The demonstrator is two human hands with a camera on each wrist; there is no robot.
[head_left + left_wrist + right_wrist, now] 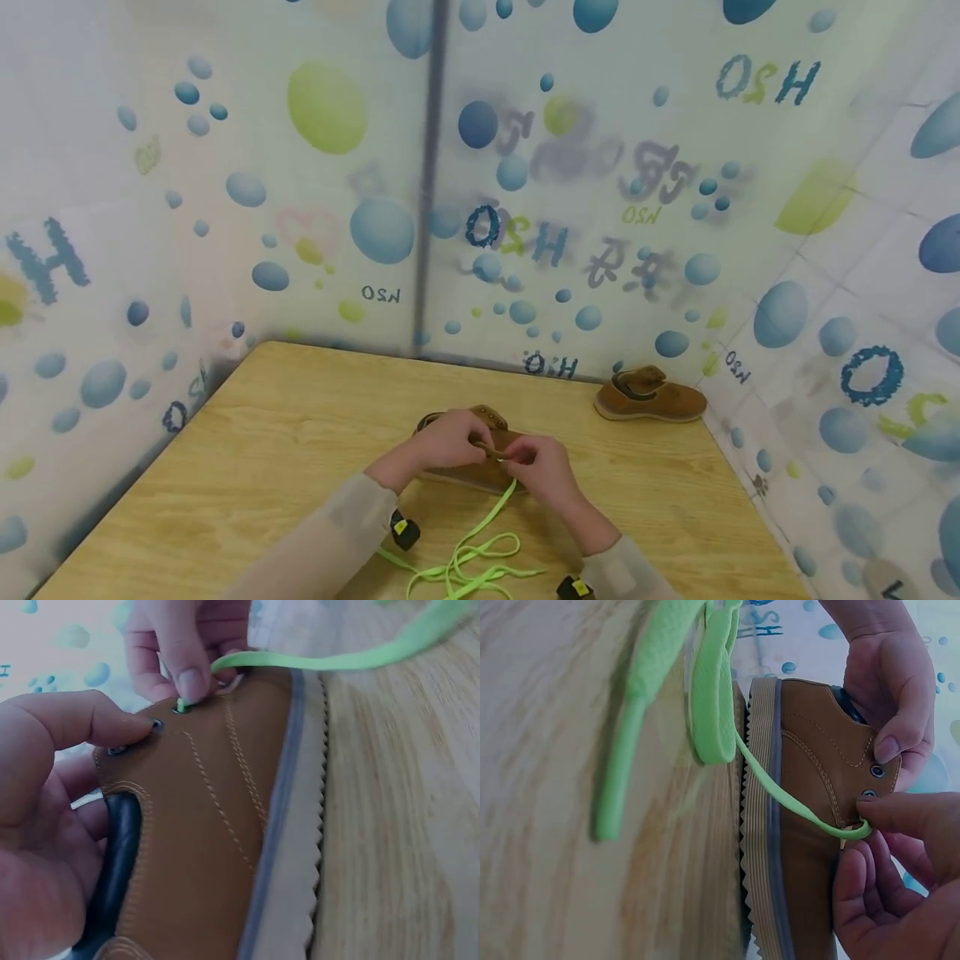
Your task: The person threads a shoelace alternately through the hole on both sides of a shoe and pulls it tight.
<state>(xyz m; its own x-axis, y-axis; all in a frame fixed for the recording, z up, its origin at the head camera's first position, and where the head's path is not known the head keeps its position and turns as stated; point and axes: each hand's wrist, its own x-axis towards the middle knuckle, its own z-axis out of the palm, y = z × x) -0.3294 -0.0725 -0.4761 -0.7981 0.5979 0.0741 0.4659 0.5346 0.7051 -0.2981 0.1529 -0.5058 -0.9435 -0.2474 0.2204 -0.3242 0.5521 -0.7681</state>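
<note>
A brown leather shoe (pixel 468 477) with a pale ridged sole stands on the table in front of me. My left hand (pixel 450 439) holds the shoe's eyelet flap, its thumb beside the metal eyelets (pixel 877 771) and its fingers behind the leather. With the right hand (pixel 546 473) I pinch a flat neon-green shoelace (pixel 780 796) close against the flap, where a bit of green pokes through an eyelet in the left wrist view. From there the lace runs down over the side of the shoe, and its long loose part lies in loops on the table.
A second brown shoe (pixel 675 404) stands at the back right of the wooden table (pixel 300 400), near the wall. Curtains (pixel 337 192) printed with blue and green bubbles surround the table at the back and sides. A lace tip (pixel 615 780) shows close to the right wrist camera.
</note>
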